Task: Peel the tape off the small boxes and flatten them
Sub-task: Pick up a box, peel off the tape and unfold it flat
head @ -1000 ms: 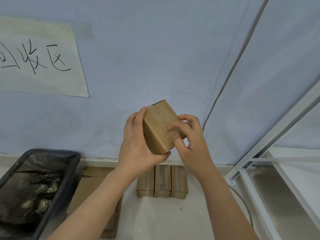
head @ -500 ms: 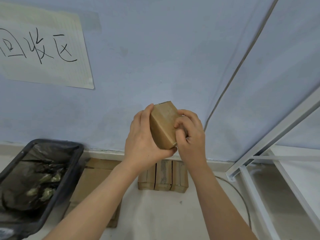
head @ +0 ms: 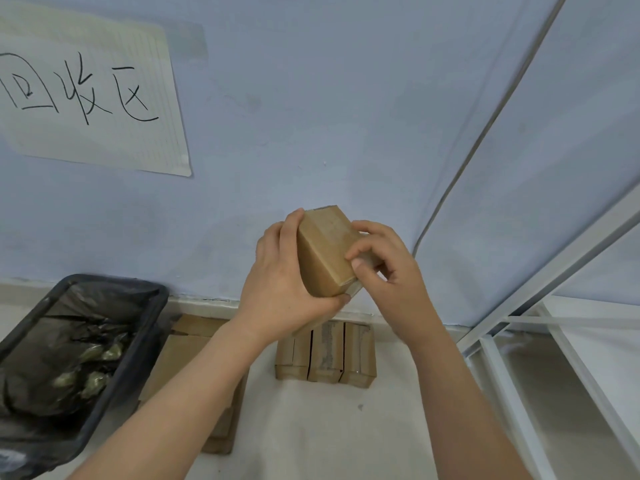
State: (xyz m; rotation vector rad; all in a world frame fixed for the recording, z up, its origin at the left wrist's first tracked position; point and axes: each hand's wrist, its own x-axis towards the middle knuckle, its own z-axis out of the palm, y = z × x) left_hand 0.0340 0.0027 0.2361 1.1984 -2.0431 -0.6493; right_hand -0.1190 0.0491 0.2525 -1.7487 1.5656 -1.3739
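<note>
Box (head: pixel 325 251): held in the air above three boxes (head: pixel 325 355) on the floor, long axis tilted. Left hand (head: pixel 280 285): wrapped round its left side and bottom. Right hand (head: pixel 388 271): thumb and forefinger pinching at the lower right edge, nearest the tape seam

Both hands grip small box (head: pixel 325 251) above floor boxes (head: pixel 325 355).

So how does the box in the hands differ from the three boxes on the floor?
The held box is raised and tilted, gripped by the left hand while the right hand picks at its lower edge. The floor boxes stand untouched, side by side, touching. All are small brown cardboard.
</note>
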